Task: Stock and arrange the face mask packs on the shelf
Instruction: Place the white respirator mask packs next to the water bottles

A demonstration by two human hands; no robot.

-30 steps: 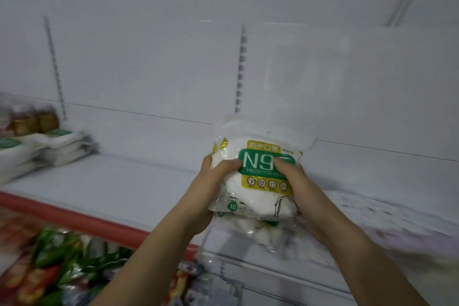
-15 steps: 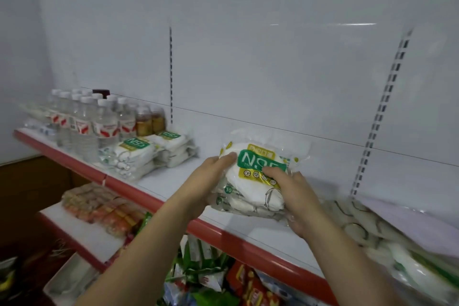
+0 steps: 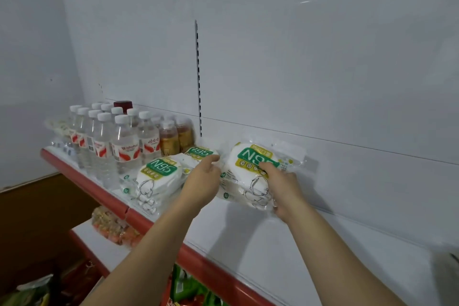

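Note:
I hold a small stack of N95 mask packs [image 3: 250,174], white with green and yellow labels, just above the white shelf [image 3: 285,243] near its back wall. My right hand [image 3: 283,187] grips the stack from the right, thumb across the label. My left hand [image 3: 203,179] holds its left edge, fingers curled. To the left, a stack of mask packs [image 3: 159,176] lies on the shelf, with another stack [image 3: 200,153] behind it.
Several water bottles [image 3: 119,141] and amber drink bottles [image 3: 173,136] stand at the shelf's left end. A red strip [image 3: 198,263] edges the shelf front. Snack packets [image 3: 114,226] lie on the lower shelf. A slotted upright [image 3: 198,77] runs up the back wall.
My view has swung left. Both hands carried the held packs left and farther back, close beside the mask stacks lying on the shelf.

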